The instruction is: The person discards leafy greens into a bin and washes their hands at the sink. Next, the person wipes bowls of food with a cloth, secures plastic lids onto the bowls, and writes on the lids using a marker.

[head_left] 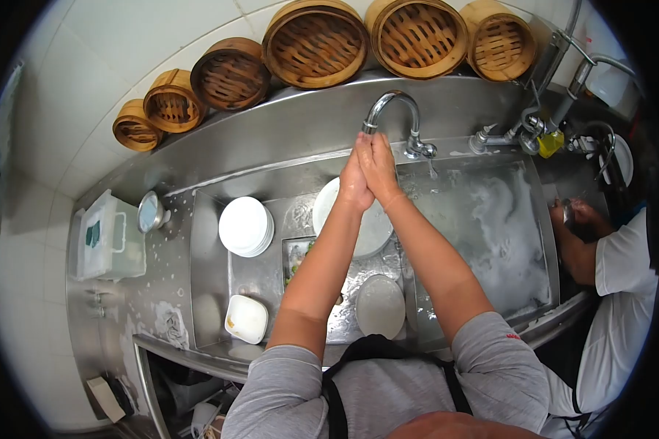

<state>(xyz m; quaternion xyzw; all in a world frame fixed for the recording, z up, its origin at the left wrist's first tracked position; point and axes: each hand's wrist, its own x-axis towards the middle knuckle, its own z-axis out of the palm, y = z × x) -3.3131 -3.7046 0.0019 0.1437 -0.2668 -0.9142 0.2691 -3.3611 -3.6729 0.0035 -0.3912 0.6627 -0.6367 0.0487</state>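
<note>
Above pressed-together hands point(355, 175), chrome faucet point(397, 95), shiny, slim, hooked downward

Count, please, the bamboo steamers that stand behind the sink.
6, in one row. From picture left: a small steamer, a second steamer, a dark steamer, a large steamer, a fifth steamer behind the tap, and a last steamer rightmost.
</note>
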